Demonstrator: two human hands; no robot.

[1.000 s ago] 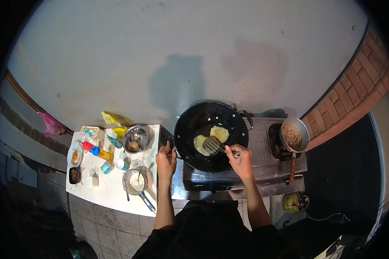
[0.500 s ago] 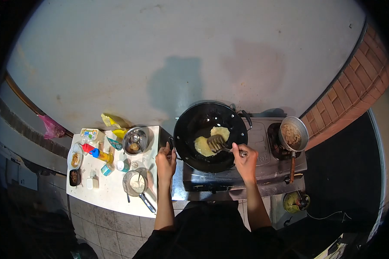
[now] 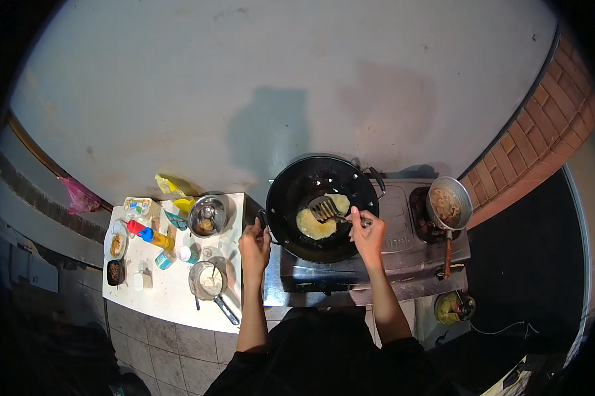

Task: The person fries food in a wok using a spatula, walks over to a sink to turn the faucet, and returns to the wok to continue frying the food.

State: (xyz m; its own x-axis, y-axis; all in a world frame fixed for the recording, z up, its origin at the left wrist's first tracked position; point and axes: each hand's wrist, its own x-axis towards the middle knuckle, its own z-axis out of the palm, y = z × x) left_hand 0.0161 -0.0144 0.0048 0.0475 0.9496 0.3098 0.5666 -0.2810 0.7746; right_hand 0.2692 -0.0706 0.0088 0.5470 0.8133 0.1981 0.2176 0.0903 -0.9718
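A wide black wok (image 3: pixel 297 178) rests on the stove, with two pale yellow pancake-like pieces in it. The nearer piece (image 3: pixel 316 226) is browning, and the other (image 3: pixel 339 202) lies behind it to the right. My right hand (image 3: pixel 369 234) is closed round the handle of a slotted spatula (image 3: pixel 324 209), whose head is over the two pieces. Whether the blade touches them I cannot tell. At the wok's left side, my left hand (image 3: pixel 254 247) is closed on the wok's side handle (image 3: pixel 263 218), its fingers partly hidden.
To the right, a saucepan (image 3: pixel 468 198) with food in it sits on the other burner, its wooden handle toward me. The white table (image 3: pixel 172 310) on the left carries a metal bowl (image 3: pixel 216 210), squeeze bottles (image 3: pixel 153 237), a pan of white batter (image 3: pixel 210 280) and small dishes.
My right hand and the spatula have shifted a little left and up within the wok. More of the nearer piece's browned surface shows. My left hand stays at the wok's handle.
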